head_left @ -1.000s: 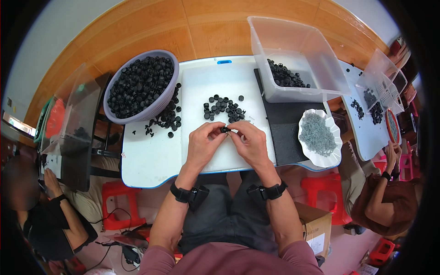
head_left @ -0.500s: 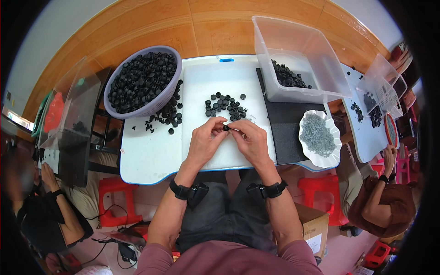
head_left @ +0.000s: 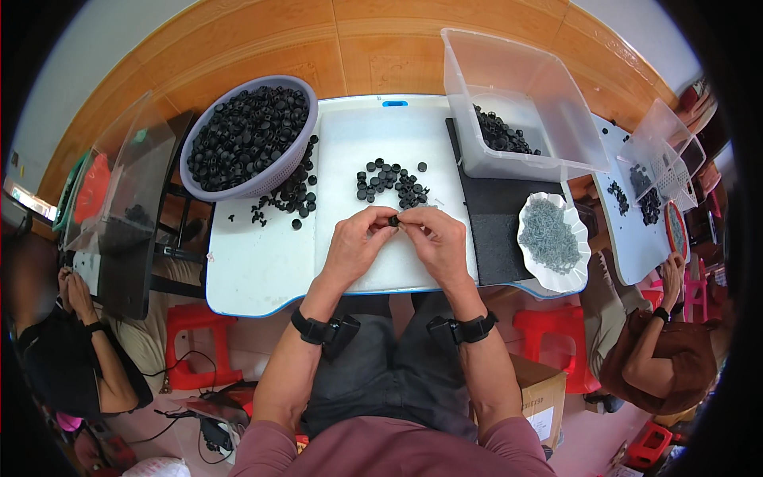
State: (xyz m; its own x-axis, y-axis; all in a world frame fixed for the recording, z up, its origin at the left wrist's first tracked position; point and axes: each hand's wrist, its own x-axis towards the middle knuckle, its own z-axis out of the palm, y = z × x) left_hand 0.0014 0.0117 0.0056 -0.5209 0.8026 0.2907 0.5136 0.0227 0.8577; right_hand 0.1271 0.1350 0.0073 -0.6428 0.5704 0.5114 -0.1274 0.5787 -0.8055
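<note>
Wood-panelled wall runs behind a white table (head_left: 262, 270) at which you sit, seen from the head camera, the only view.

Your left hand (head_left: 355, 248) and right hand (head_left: 435, 242) meet just above the table's near middle, fingers of both closed on one small black cap (head_left: 393, 220) pinched between the fingertips. To do this step well, keep the cap steady in the left fingertips and let the right fingertips do the fine work; hold both wrists low over the table so a slip drops the piece onto the white top and not onto your lap. Whether the right fingers also hold a small metal part I cannot tell.

Counts: one purple basket (head_left: 214, 183) heaped with black caps, too many to count; one loose spill of roughly twenty caps (head_left: 288, 197) beside it; one small cluster (head_left: 391, 181) of about twenty just beyond your hands; one clear bin (head_left: 520, 103) with a heap in its corner; one white scalloped dish (head_left: 556, 274) of grey metal pieces on a black mat (head_left: 493, 230). Two other people sit at the sides.
</note>
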